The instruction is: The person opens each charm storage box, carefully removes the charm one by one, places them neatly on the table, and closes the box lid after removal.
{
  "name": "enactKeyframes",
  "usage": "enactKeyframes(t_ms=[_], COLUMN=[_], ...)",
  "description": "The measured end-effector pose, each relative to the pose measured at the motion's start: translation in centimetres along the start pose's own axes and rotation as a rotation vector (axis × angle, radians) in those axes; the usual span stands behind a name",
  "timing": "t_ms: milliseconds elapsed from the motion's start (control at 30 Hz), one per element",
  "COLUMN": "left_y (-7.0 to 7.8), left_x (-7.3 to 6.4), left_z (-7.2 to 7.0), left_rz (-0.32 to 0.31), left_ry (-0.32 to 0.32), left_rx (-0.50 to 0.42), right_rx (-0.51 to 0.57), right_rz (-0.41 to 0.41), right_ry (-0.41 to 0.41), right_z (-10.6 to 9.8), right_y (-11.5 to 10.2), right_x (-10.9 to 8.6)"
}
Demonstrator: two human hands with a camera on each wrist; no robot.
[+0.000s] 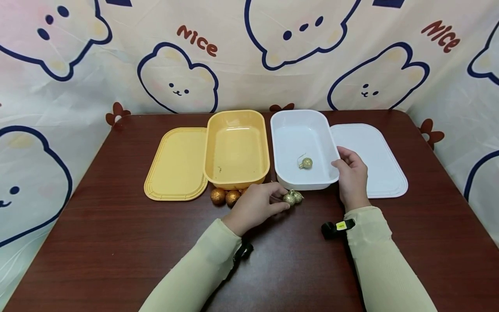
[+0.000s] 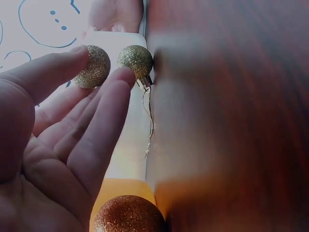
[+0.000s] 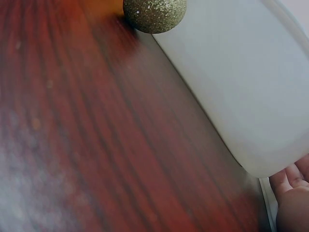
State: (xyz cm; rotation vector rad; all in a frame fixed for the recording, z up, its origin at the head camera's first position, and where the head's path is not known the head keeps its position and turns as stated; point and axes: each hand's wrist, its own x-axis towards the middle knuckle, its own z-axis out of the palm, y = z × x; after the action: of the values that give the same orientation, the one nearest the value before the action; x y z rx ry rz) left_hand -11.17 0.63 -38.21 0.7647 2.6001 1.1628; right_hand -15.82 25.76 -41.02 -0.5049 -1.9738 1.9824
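In the head view my left hand (image 1: 259, 203) reaches in front of the tubs, thumb and fingertips right at a gold glitter bauble (image 1: 289, 199). A second gold bauble (image 2: 135, 61), with a cap and hanging thread, lies beside it against the white tub. My left fingers are fairly straight, the index fingertip overlapping that second bauble in the left wrist view. My right hand (image 1: 352, 177) grips the near right side of the white plastic tub (image 1: 305, 185), thumb over its rim. Inside that tub is one more gold bauble (image 1: 307, 163) with a thread.
A yellow tub (image 1: 236, 143) stands left of the white one, small dark specks on its floor. Copper baubles (image 1: 218, 196) sit before it, partly behind my left hand. A yellow lid (image 1: 177, 164) and a white lid (image 1: 383, 164) lie on the outer sides of the brown table (image 1: 117, 242).
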Motion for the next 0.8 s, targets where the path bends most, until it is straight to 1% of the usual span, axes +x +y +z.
enactKeyframes(t_ms=[100, 300, 567, 667, 800], left_y=[-0.2, -0.5, 0.3, 0.5, 0.6], left_x=[0.0, 0.1, 0.8, 1.0, 1.2], left_z=[0.0, -0.2, 0.1, 0.4, 0.7], left_rz=[-0.01, -0.036, -0.117, -0.133, -0.137], left_ry=[0.009, -0.007, -0.023, -0.024, -0.02], left_rx=[0.004, 0.082, 0.145, 0.193, 0.233], right_rx=[0.001, 0.0, -0.024, -0.027, -0.021], right_rz=[-0.002, -0.01, 0.004, 0.01, 0.008], right_ry=[0.0, -0.002, -0.001, -0.002, -0.004], right_z=[0.0, 0.1, -0.1, -0.1, -0.2], right_y=[0.0, 0.1, 0.2, 0.2, 0.1], right_x=[0.0, 0.0, -0.1, -0.1, -0.2])
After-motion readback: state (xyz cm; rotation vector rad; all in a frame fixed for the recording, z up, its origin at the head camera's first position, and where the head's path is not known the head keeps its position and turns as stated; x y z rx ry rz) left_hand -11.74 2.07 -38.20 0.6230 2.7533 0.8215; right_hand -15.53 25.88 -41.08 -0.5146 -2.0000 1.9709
